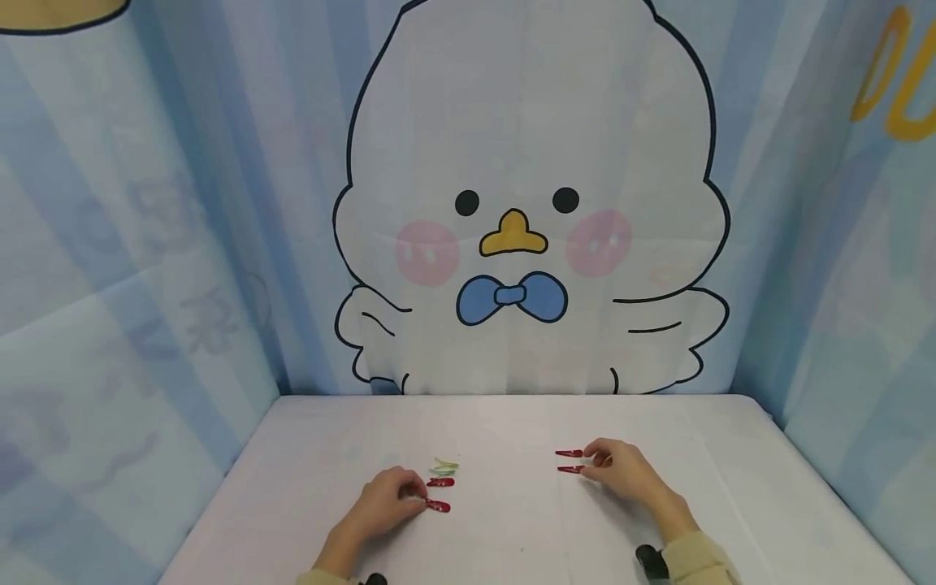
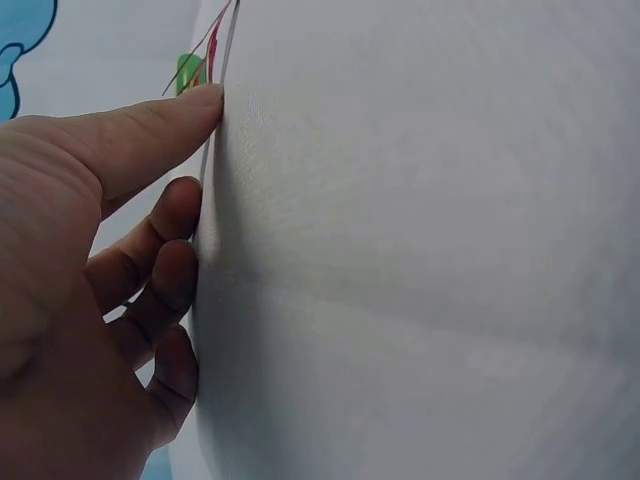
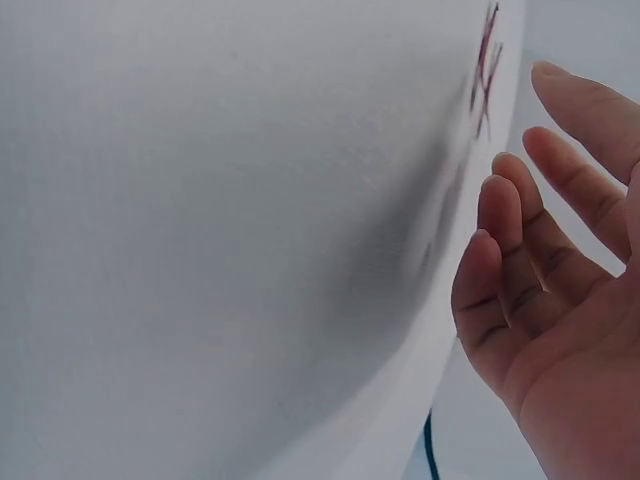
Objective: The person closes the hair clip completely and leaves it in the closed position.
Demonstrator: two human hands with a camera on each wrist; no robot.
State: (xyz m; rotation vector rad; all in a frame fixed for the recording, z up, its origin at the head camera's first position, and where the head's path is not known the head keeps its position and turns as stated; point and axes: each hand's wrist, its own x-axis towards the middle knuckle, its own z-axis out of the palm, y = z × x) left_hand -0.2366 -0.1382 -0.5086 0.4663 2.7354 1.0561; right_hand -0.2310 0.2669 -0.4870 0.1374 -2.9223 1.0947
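In the head view my left hand [image 1: 390,500] pinches the near end of a red snap hair clip [image 1: 439,506] lying on the white table. The left wrist view has its thumb tip at the red clip [image 2: 213,45]; the index finger is mostly hidden. Just beyond it lie another red hair clip [image 1: 441,482] and several green and yellowish clips [image 1: 444,467]. On the right, two slim red hair clips [image 1: 569,453] lie roughly parallel, one behind the other. My right hand [image 1: 621,470] hovers beside their right ends, fingers loosely bent and apart, holding nothing in the right wrist view.
The white tabletop [image 1: 512,544] runs back to a curtain [image 1: 526,122] printed with a cartoon bird. Pale blue curtains [image 1: 110,325] hang along both sides. A dark wrist strap [image 1: 649,561] shows by the right sleeve.
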